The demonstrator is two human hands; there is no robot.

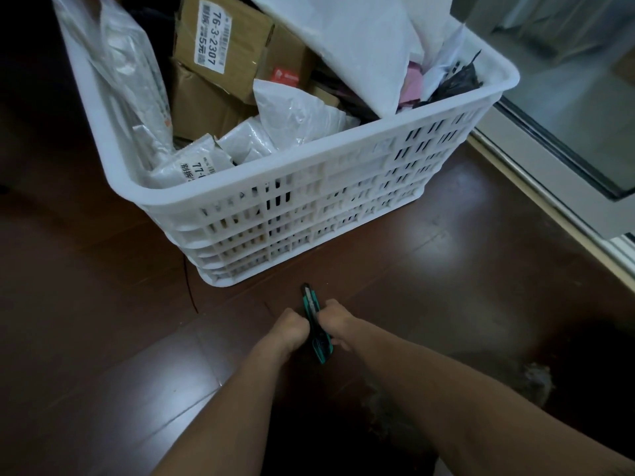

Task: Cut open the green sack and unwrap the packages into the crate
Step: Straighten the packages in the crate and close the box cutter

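A white slotted plastic crate stands on the dark wooden floor, filled with cardboard boxes, white plastic mailers and a black bag. In front of it, low over the floor, both hands hold a green and black utility knife. My left hand grips it from the left, my right hand from the right. The knife's tip points toward the crate. No green sack is in view.
A sliding glass door with a metal track runs along the right. A clump of dust or fluff lies on the floor at the lower right. A thin dark cord trails from the crate's near corner.
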